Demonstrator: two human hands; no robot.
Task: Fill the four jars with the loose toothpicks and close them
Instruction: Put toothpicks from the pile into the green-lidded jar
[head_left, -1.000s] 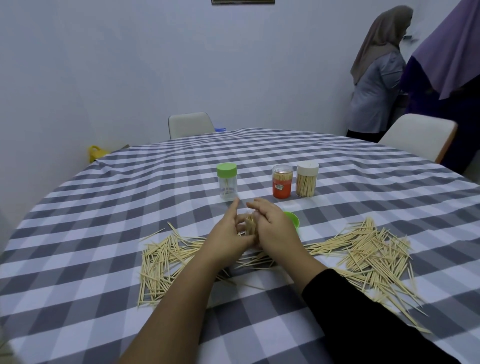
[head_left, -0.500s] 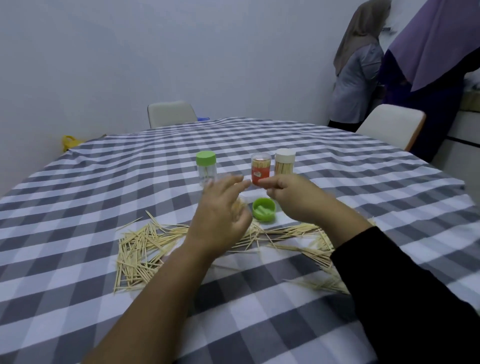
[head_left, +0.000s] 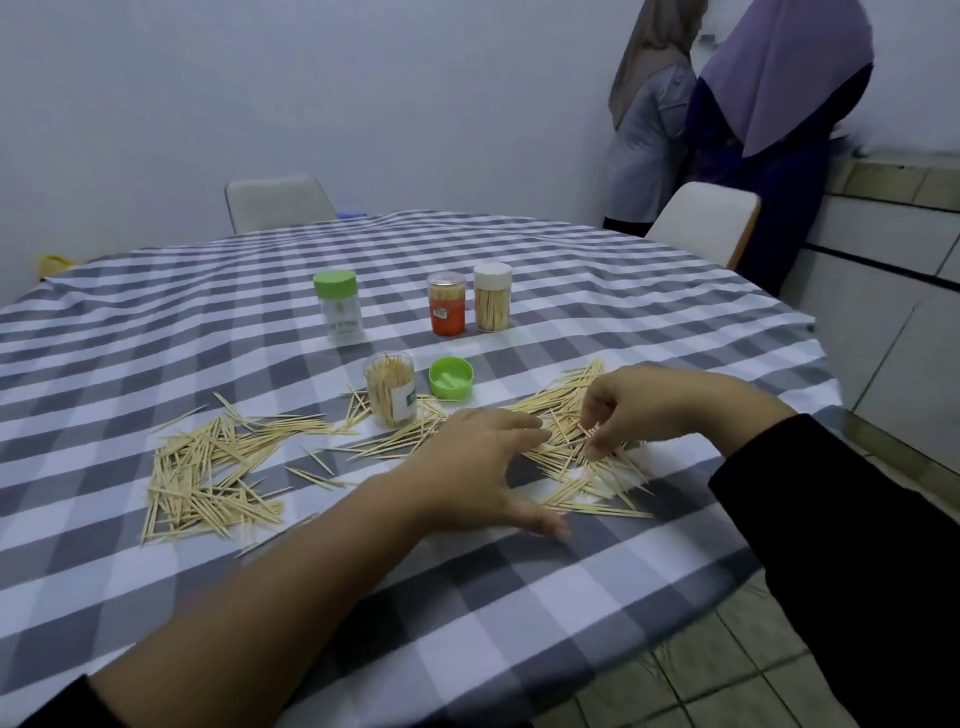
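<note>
An open clear jar (head_left: 390, 388) full of toothpicks stands upright on the checked tablecloth, its green lid (head_left: 451, 385) lying upside down to its right. Behind stand a green-lidded jar (head_left: 338, 306), an orange-labelled jar (head_left: 446, 304) and a white-lidded jar (head_left: 492, 297), all capped. Loose toothpicks lie in a left heap (head_left: 208, 467) and a right heap (head_left: 576, 457). My left hand (head_left: 478, 467) rests flat with spread fingers at the right heap's near edge. My right hand (head_left: 639, 405) pinches a few toothpicks out of that heap.
The round table (head_left: 519, 597) ends close on the right, with tiled floor below. Two white chairs (head_left: 701, 221) stand at the far side. Two people (head_left: 769, 130) stand at the back right near a tiled counter.
Both hands left the open jar and dropped to the right heap. The jar, hidden between the hands a second ago, now stands free. The camera turned right.
</note>
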